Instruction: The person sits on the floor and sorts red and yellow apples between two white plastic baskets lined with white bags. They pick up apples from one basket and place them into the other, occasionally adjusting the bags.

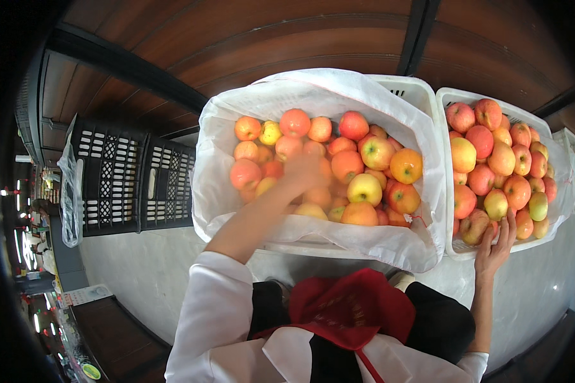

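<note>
A large white crate lined with a white cloth bag [388, 91] holds many red and yellow apples [376, 153]. Over the apples at its left middle is my left hand [306, 174], blurred by motion; whether it holds an apple cannot be made out. To the right stands a second white plastic crate [442, 143], heaped with similar apples [501, 158]. My right hand [496, 246] rests at this crate's near side, its fingertips touching the apples by a yellowish one. How firmly those fingers grip is unclear.
Black slatted plastic crates [108, 182] stand on the left, with clear plastic film [69, 191] on their outer side. Dark brown wooden panels [316, 38] rise behind the white crates. A dark wooden unit [120, 335] is at lower left, and grey floor [139, 268] lies between.
</note>
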Motion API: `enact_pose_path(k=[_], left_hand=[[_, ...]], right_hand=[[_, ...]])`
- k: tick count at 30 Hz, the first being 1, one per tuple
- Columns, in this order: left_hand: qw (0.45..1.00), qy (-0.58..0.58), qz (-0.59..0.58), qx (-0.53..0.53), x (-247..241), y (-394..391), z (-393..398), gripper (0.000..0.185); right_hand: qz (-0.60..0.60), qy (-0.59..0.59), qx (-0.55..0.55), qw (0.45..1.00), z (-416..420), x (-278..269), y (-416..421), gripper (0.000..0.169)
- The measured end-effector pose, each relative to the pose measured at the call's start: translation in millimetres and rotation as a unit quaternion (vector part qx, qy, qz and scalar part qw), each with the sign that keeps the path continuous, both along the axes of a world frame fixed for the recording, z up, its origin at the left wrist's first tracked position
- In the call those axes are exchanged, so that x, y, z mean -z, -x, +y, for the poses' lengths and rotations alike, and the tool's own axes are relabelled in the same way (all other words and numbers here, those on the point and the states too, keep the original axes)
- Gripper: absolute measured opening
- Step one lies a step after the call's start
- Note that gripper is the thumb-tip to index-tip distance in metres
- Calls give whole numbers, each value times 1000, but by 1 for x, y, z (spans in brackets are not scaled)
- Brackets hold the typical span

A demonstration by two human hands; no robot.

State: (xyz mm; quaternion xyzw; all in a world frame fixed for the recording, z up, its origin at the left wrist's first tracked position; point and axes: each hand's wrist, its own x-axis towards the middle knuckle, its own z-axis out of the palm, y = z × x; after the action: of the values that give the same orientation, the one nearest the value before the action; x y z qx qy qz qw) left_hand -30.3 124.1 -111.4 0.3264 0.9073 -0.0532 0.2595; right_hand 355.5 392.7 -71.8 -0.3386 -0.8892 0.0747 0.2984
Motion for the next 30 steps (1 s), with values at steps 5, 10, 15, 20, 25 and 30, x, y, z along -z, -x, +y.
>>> enact_pose_path(k=[5, 10, 15, 20, 25, 30], left_hand=[[963, -24, 269, 8, -39, 56, -77, 71], [906, -50, 418, 47, -36, 76, -103, 56], [922, -375, -50, 77, 12, 3, -17, 47], [957, -183, -142, 176, 0, -49, 40, 68], [949, -130, -236, 165, 14, -41, 42, 62], [974, -178, -83, 110, -3, -48, 14, 60]], right_hand=[[21, 3, 0, 1000, 1, 8, 0, 32], [14, 4, 4, 1000, 0, 6, 1, 33], [4, 9, 10, 1000, 1, 2, 1, 32], [24, 1, -17, 1000, 6, 9, -1, 29], [32, 3, -34, 999, 6, 11, -5, 27], [11, 12, -12, 1000, 1, 5, 0, 26]])
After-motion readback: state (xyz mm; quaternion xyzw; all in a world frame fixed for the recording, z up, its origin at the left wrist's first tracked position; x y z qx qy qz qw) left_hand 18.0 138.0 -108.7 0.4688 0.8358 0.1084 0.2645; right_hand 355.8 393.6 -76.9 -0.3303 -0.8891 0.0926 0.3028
